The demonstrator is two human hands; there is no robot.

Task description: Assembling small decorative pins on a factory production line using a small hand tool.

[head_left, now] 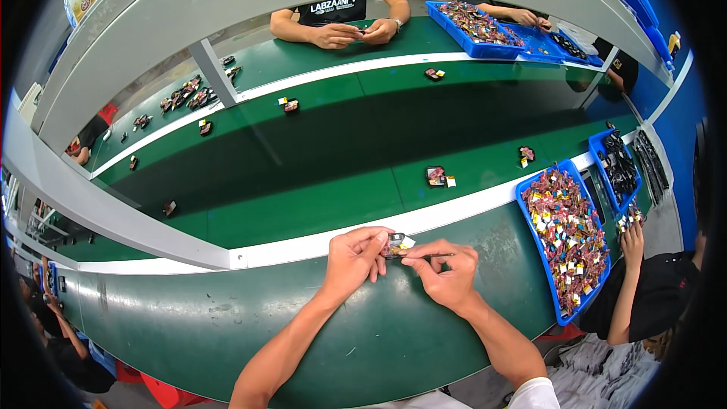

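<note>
Small dark component with white-yellow tab pinched in left hand fingertips. Right hand pinches thin dark tweezers; long axis horizontal, tip at component's right side.

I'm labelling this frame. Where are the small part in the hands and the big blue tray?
small dark part with white tab (397, 244), head view, its middle.
long blue plastic tray of small parts (562, 313), head view, its near rim.
</note>
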